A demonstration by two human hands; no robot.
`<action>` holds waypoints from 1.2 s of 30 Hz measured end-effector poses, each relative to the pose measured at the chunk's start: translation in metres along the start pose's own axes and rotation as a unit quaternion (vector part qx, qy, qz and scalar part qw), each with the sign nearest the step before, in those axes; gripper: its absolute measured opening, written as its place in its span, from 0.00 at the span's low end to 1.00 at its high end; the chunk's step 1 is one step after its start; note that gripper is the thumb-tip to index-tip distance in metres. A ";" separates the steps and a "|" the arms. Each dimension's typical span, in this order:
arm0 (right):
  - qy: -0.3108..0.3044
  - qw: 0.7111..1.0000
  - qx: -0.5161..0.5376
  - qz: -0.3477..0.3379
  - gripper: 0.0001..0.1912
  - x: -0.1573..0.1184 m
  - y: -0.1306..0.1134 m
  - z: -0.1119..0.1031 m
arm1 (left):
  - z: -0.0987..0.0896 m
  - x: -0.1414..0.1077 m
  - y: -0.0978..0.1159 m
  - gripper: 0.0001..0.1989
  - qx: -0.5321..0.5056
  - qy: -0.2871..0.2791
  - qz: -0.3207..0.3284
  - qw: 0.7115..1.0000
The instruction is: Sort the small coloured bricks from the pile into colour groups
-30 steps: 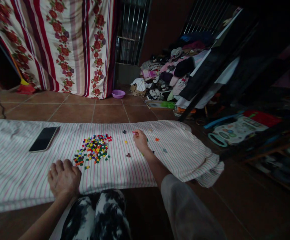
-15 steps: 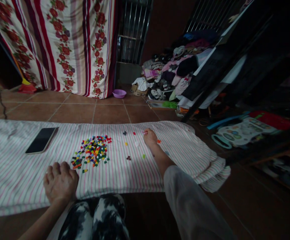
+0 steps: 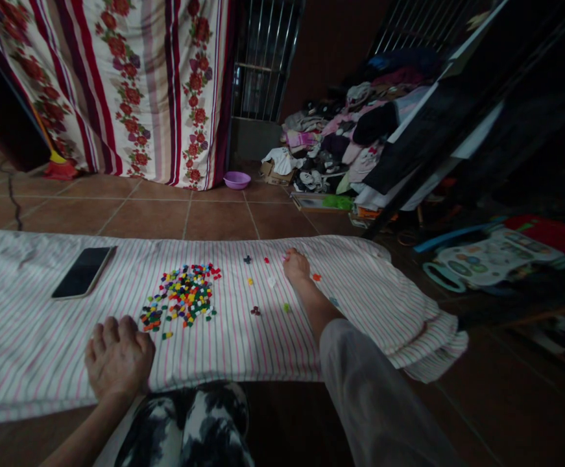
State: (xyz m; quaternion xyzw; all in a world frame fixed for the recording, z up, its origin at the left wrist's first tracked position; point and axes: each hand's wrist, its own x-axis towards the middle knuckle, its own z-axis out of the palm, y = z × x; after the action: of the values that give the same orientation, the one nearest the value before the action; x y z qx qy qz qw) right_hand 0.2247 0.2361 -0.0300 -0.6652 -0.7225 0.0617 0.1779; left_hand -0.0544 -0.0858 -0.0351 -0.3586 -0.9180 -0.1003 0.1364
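Note:
My left hand lies palm down on the striped cloth, fingers stretched out and holding nothing. Close beyond it, to the right, is a loose pile of small coloured cubes. My right hand is at the far side of the cloth with its fingers pinched together; a pinkish spot shows at the fingertips, too small to name. Small pieces lie around this hand: a red one, a white one, an orange one, a green one, a yellow one, a dark cross-shaped one and a brown one.
A phone lies on the cloth at left. Beyond are a tiled floor, a floral curtain, a purple basin and a heap of clothes. A toy panel stands at the right.
The view has shifted slightly, so most things sit a little further right. My right hand stays pinched at about the same place on the cloth. My left hand has not moved.

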 end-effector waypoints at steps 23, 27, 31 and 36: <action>0.016 0.994 0.041 -0.098 0.10 -0.038 -0.034 -0.025 | 0.000 -0.001 -0.001 0.22 -0.046 0.009 -0.011 0.999; -0.013 0.989 0.058 -0.137 0.07 -0.057 -0.055 -0.026 | 0.000 -0.002 -0.001 0.23 -0.049 0.017 -0.011 0.999; -0.037 0.980 0.077 -0.181 0.05 -0.079 -0.076 -0.027 | 0.001 -0.002 -0.001 0.23 -0.047 0.022 -0.010 0.999; -0.062 0.973 0.084 -0.207 0.10 -0.105 -0.101 -0.020 | 0.002 -0.003 -0.002 0.22 -0.043 0.022 -0.010 0.999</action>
State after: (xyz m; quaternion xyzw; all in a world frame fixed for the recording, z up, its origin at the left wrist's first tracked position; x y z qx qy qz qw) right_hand 0.1426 0.1186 0.0033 -0.4793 -0.8461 0.1246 0.1970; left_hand -0.0539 -0.0882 -0.0376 -0.3524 -0.9133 -0.1490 0.1394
